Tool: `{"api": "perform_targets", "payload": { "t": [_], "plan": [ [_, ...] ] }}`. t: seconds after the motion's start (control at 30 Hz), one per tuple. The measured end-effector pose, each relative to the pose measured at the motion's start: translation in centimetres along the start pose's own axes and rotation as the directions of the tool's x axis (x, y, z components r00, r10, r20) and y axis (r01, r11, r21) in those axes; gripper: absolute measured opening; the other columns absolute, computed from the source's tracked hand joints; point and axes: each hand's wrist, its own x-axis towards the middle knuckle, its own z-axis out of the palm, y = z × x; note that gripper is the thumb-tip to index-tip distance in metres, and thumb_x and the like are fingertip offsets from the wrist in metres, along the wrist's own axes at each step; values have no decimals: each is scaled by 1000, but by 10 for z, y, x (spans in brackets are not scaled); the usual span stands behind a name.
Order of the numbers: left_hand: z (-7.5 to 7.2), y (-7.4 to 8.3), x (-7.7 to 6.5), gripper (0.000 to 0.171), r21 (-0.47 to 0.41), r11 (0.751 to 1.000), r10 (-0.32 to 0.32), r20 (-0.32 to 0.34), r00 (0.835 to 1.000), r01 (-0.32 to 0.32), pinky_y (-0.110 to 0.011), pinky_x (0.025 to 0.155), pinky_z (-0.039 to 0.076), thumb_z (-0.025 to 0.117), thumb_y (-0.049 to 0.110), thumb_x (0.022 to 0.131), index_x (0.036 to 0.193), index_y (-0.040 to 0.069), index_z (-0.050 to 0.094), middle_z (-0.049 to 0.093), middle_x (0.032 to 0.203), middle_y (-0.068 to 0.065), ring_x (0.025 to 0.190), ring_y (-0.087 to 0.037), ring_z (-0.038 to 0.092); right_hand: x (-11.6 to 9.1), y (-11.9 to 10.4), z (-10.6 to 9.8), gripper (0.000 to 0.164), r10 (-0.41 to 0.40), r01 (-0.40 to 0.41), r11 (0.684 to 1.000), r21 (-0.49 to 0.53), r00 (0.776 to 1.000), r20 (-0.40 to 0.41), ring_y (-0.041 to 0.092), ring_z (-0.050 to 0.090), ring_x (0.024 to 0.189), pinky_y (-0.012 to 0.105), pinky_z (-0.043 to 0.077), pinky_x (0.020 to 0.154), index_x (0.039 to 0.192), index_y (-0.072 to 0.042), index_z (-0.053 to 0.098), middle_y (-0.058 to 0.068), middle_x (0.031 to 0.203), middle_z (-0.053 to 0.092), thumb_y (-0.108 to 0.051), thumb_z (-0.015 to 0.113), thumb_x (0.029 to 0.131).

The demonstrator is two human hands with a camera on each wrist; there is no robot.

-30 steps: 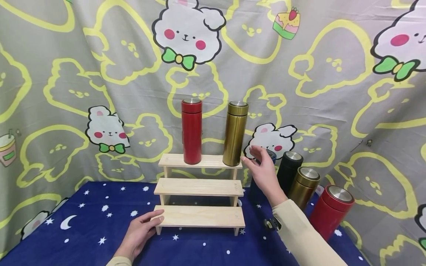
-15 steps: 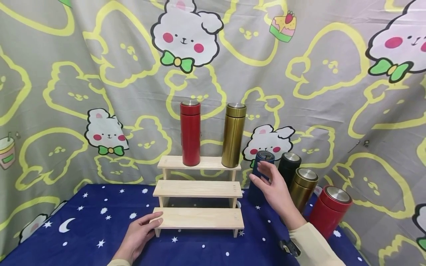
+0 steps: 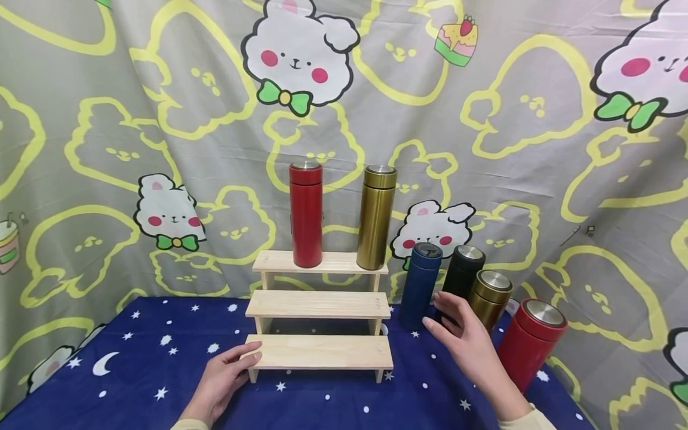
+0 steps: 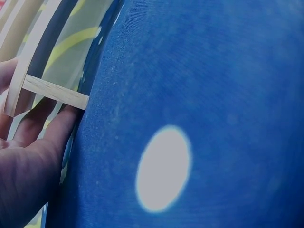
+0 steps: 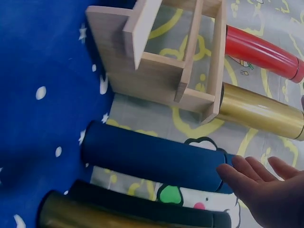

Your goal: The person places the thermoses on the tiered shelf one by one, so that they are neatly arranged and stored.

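Note:
A three-tier wooden display stand (image 3: 318, 303) stands on the blue cloth. My left hand (image 3: 223, 376) grips the left end of its lowest board; in the left wrist view, fingers (image 4: 59, 128) reach around the stand's leg below that board. On the top tier, a red thermos (image 3: 306, 218) and a gold thermos (image 3: 377, 221) stand upright. My right hand (image 3: 467, 337) holds nothing, its fingers loosely bent beside the blue thermos (image 3: 421, 286). A black thermos (image 3: 462, 278) stands behind that hand, which partly hides it.
At the right, a second gold thermos (image 3: 491, 295) and a second red thermos (image 3: 532, 340) stand in a slanting row, partly behind the right hand and forearm. A patterned curtain (image 3: 231, 149) hangs close behind the stand. The starry blue tablecloth (image 3: 145, 364) spreads under everything.
My right hand has drawn away from beside the top-tier gold thermos, down and to the right past the blue thermos, which shows fully now. The left hand has stayed on the stand.

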Motion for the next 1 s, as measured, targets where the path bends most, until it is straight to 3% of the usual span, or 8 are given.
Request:
{"api": "perform_targets", "payload": {
  "t": [0.23,0.37,0.47,0.7,0.9,1.0],
  "plan": [
    [0,1,0,43,-7,1000,-7,-7,1000,7,-51,97,45,78,18,85,122,-2,68,41,143,-31,115,-30,56,-14,13,-8,67,81,-81,997,15,997,-13,31,47,129,41,41,102,142,-4,40,16,141,48,-39,68,93],
    [1,1,0,43,-12,1000,-9,-10,1000,9,-51,97,45,79,19,85,121,-2,68,41,143,-31,114,-29,56,-20,19,-13,66,112,-111,993,39,993,-34,31,49,127,23,47,94,142,-5,40,16,140,49,-38,68,93],
    [1,2,0,44,-13,1000,-13,-8,1000,13,-51,97,45,79,20,85,121,-2,68,41,143,-31,113,-28,56,-25,23,-16,64,121,-120,992,29,992,-45,32,51,125,13,45,86,141,-4,41,16,139,51,-36,68,94],
    [1,1,0,45,-15,1000,-13,-9,1000,13,-49,96,47,80,20,84,121,-3,68,41,143,-31,112,-28,57,-38,34,-24,66,243,-244,970,-1,969,-46,34,51,124,16,49,86,141,-6,44,19,138,52,-42,69,92],
    [1,2,0,47,-19,1000,-14,-4,1000,14,-49,96,47,80,20,84,122,-3,67,41,143,-31,115,-29,55,-48,41,-28,75,326,-329,943,-47,943,-58,36,50,125,30,52,90,141,-6,42,21,139,50,-52,68,88],
    [1,2,1,47,-18,1000,-20,-3,1000,20,-49,96,47,81,21,83,122,-2,67,40,144,-31,115,-29,56,-52,44,-28,72,340,-343,939,-32,938,-74,37,50,124,22,51,88,141,-4,42,21,138,51,-47,69,90]
  ]
}}
